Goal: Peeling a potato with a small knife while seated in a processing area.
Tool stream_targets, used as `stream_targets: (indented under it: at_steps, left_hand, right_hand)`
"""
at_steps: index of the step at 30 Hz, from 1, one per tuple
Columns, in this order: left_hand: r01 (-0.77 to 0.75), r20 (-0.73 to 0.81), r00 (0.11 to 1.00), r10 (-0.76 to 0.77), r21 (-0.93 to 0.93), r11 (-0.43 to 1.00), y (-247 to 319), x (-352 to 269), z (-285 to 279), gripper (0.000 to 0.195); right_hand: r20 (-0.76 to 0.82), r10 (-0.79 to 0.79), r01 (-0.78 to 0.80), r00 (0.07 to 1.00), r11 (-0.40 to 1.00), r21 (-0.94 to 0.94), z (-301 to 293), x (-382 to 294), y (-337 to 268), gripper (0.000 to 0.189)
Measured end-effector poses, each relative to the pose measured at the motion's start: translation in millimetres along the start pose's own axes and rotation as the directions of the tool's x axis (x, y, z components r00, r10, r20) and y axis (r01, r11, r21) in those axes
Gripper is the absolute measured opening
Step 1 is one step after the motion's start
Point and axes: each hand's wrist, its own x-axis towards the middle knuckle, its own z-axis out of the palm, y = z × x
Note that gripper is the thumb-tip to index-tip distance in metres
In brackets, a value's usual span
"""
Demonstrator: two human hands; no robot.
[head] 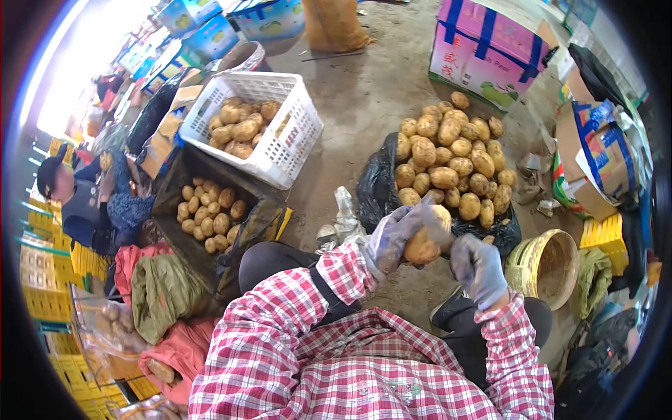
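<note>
My left hand (391, 239), in a dirty grey glove, grips a large potato (424, 242) in front of my lap. Close by on its right, my right hand (479, 270) is gloved too, its fingers curled; whether it holds something small is hidden. A blurred patch lies between the hand and the potato. Just beyond both hands, a heap of potatoes (450, 157) spills over a black plastic bag (379, 181). At the left, a white plastic crate (294, 142) holds several potatoes, and a dark-lined open box (176, 210) nearer me holds smaller ones.
A yellowish bucket (543, 268) lies tilted at my right. A pink carton (485, 52) stands behind the heap. Crumpled white plastic (344, 210) is on the floor. Green (165, 294) and red sacks (184, 352) lie at my left, where another person (86, 205) sits farther off.
</note>
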Motion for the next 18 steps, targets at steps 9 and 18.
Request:
stream_targets:
  at_steps: [9, 18]
  left_hand:
    - [0.151, 0.234, 0.969, -0.076, -0.324, 0.934, 13, 5, -13, 0.050]
    - [0.208, 0.323, 0.944, -0.059, -0.451, 0.868, 13, 9, -18, 0.055]
  right_hand:
    - [-0.273, -0.099, 0.102, 0.957, 0.995, -0.003, -2, 4, 0, 0.018]
    - [-0.127, -0.129, 0.165, 0.983, 0.928, 0.333, 23, 4, 0, 0.022]
